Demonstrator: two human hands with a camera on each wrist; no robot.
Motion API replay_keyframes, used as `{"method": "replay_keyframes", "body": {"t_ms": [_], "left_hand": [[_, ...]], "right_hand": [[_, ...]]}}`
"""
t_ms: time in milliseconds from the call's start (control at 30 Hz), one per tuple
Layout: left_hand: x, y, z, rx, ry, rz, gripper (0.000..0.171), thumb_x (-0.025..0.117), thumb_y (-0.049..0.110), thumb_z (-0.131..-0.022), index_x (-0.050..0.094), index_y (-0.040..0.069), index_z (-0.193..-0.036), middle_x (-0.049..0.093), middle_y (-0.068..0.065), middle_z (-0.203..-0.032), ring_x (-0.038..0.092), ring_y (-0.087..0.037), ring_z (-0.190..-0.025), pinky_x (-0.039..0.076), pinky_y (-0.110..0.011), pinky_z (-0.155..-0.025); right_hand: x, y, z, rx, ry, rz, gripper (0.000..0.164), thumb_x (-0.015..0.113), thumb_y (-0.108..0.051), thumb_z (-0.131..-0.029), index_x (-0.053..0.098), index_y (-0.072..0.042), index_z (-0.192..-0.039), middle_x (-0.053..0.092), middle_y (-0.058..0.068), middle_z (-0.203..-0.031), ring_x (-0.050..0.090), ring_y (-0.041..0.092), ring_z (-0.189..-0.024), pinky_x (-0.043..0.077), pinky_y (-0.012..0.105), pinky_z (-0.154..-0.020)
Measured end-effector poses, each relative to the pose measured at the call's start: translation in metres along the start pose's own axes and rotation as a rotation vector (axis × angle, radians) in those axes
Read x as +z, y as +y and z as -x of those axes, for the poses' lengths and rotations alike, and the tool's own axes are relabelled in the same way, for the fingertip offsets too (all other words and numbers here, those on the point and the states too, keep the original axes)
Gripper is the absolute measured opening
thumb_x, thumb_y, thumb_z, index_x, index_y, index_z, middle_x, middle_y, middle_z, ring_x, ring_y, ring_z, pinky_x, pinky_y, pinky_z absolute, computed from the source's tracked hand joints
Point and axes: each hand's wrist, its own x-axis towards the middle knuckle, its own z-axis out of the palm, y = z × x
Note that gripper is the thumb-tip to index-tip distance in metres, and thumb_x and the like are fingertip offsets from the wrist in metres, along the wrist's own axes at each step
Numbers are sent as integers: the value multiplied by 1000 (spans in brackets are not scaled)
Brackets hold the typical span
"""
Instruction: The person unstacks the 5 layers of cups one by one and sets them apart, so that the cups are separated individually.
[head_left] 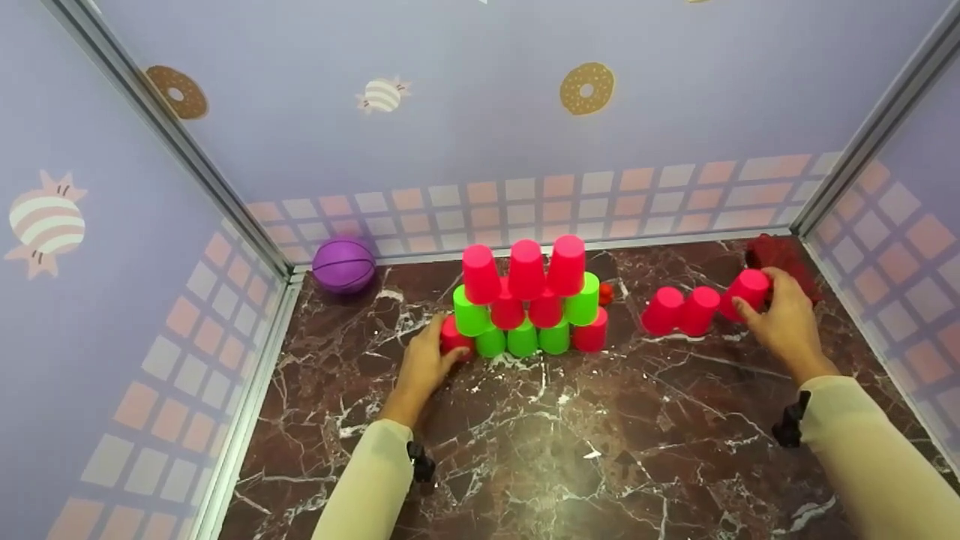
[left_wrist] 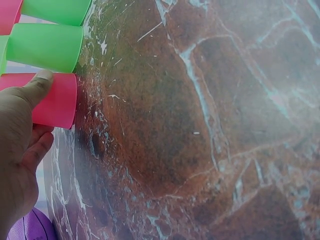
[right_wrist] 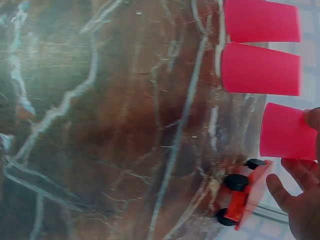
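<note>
A stack of pink and green cups (head_left: 523, 340), all mouth down, stands mid-table in three tiers, with three pink cups (head_left: 527, 270) on top. At its lower left corner my left hand (head_left: 420, 364) holds a pink cup (left_wrist: 59, 102), thumb on the near side and fingers behind. That cup stays in the bottom row beside a green one. Off to the right, my right hand (head_left: 787, 322) grips another pink cup (right_wrist: 287, 131), slightly tilted and raised above the table. Just left of it, two pink cups (head_left: 681, 311) stand side by side, mouth down.
A purple ball (head_left: 343, 266) sits in the back left corner. Behind my right hand is a red toy vehicle (right_wrist: 242, 195) with black wheels. A small red object (head_left: 606, 292) shows partly behind the stack. Patterned walls (head_left: 480, 135) enclose the dark marbled surface (head_left: 540, 450).
</note>
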Motion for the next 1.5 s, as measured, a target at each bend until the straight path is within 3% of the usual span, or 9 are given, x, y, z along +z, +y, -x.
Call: {"method": "replay_keyframes", "body": {"t_ms": [500,833,1167,1500], "left_hand": [[0,2,2,37,25,18,63,89,29,-92,57,8,-142,78,-25,-123,78,-47,-111,63,-61,-96],[0,-2,2,46,34,12,64,89,29,-92,56,7,-142,78,-26,-120,78,-47,-108,63,-62,-94],[-2,-3,1,34,32,13,63,89,27,-93,56,6,-143,78,-26,-121,77,-48,-110,63,-62,-96],[1,-2,1,46,38,-1,69,91,27,-91,57,3,-146,77,-26,-125,77,-48,-112,63,-62,-97]], "right_hand": [[18,11,10,63,-88,34,69,79,-10,-99,42,13,-153,57,46,-143,58,68,-128,45,77,-113],[11,7,7,40,-109,72,83,78,-22,-101,33,11,-163,52,45,-149,53,67,-134,41,81,-114],[-10,-43,-15,-66,-66,78,81,61,-47,-110,31,0,-171,42,39,-165,39,63,-151,32,82,-121],[-9,-119,-30,-267,-49,49,75,65,-45,-110,40,-6,-168,52,31,-163,49,59,-147,39,80,-119]]}}
